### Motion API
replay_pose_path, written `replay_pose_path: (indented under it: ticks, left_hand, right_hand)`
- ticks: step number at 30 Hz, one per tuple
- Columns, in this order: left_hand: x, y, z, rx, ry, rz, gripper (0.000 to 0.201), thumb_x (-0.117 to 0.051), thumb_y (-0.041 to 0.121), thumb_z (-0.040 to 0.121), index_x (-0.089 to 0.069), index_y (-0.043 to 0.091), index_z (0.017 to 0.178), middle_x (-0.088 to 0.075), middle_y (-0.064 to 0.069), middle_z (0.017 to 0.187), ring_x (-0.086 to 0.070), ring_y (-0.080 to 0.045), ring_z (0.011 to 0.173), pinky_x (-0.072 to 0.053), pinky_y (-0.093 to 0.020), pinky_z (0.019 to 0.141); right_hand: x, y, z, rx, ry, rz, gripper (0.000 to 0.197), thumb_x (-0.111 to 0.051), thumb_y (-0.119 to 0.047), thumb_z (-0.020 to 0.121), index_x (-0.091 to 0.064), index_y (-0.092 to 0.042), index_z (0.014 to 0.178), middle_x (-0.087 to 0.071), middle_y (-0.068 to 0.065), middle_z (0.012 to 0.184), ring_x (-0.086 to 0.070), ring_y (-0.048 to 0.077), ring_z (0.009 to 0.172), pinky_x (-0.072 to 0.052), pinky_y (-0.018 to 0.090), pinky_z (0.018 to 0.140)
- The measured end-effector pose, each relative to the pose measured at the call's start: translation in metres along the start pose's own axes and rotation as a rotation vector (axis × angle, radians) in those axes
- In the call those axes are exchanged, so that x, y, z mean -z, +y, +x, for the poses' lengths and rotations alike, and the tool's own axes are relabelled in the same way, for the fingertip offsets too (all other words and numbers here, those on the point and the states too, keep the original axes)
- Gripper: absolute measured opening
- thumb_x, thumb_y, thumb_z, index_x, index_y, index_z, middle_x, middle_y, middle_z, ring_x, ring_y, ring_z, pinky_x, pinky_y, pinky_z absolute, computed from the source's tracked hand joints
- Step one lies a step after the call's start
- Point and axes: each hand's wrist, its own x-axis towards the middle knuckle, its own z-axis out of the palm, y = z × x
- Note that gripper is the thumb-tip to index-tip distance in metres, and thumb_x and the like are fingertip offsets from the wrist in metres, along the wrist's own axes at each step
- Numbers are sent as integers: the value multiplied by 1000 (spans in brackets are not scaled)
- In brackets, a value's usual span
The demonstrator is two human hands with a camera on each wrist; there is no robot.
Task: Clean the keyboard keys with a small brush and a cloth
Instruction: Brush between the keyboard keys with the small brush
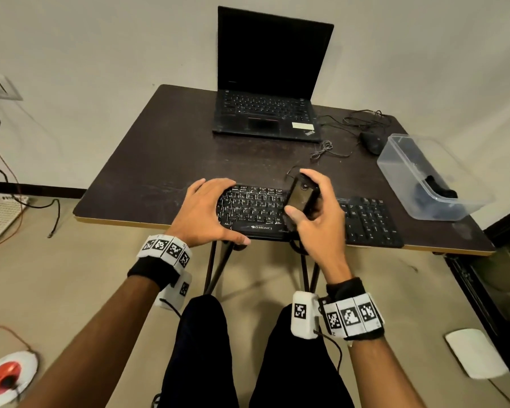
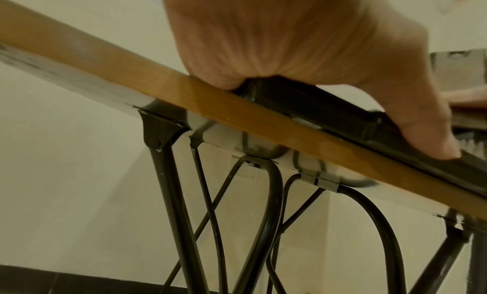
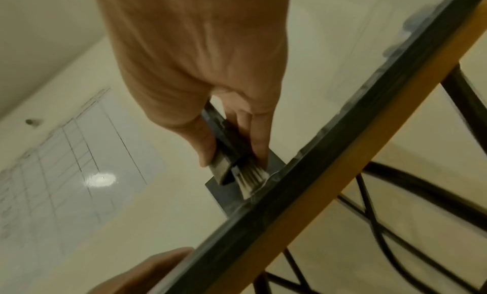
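A black keyboard [image 1: 256, 210] lies at the front edge of the dark table [image 1: 159, 160]. My left hand [image 1: 209, 210] grips its left end, thumb on the front rim and fingers over the back; in the left wrist view the left hand [image 2: 290, 38] clamps the keyboard [image 2: 316, 105]. My right hand [image 1: 321, 216] holds a small black brush [image 1: 301, 198] above the middle keys. In the right wrist view the brush [image 3: 226, 152] has its white bristles [image 3: 250, 177] down against the keyboard [image 3: 316, 173]. I see no cloth that I can identify.
An open black laptop [image 1: 268, 113] stands at the back of the table. A mouse [image 1: 371, 141] and loose cables lie to its right. A clear plastic container [image 1: 395, 160] with a dark item inside sits at the right edge. Metal table legs [image 2: 171, 194] run under the front edge.
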Motion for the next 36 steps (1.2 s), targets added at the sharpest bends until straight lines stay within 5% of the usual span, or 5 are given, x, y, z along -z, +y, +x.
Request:
replay_pose_path:
  ticks: [11, 23, 27, 31, 36]
  left_hand:
    - [0, 0, 1, 19, 11, -27, 132, -84, 89, 39, -44, 29, 150, -50, 16, 148, -39, -3, 143, -8, -42, 131]
    - [-1, 1, 1, 10, 18, 1, 131, -85, 87, 40, -46, 27, 149, -50, 15, 149, -39, -2, 143, -10, -43, 131]
    - [-1, 1, 1, 7, 20, -12, 130, -85, 87, 39, -47, 27, 148, -50, 16, 147, -40, -2, 141, -9, -42, 130]
    - [0, 1, 0, 3, 22, 2, 131, -81, 91, 40, -47, 27, 149, -50, 14, 150, -40, -4, 143, -10, -43, 130]
    - [0, -1, 1, 16, 16, -13, 131, -83, 91, 39, -46, 29, 148, -49, 16, 149, -40, -2, 143, -9, -43, 131]
  right_hand:
    - [-4, 1, -25, -4, 165, 1, 73, -77, 5, 87, -57, -36, 143, -72, -15, 114, -73, 8, 99, -62, 40, 89]
    - [-37, -8, -42, 76, 37, -55, 72, -75, 3, 87, -56, -36, 145, -72, -19, 122, -73, 7, 103, -61, 31, 88]
    - [-34, -6, -38, 28, 208, -10, 70, -74, 2, 89, -56, -36, 145, -74, -15, 118, -73, 6, 102, -60, 29, 88]
    - [-35, -10, -40, 38, 36, 49, 71, -74, 7, 87, -57, -32, 143, -70, -16, 127, -71, 6, 107, -60, 25, 87]
    - [-18, -1, -31, -47, 301, 155, 71, -75, 9, 87, -57, -31, 143, -71, -17, 118, -72, 4, 104, -61, 37, 95]
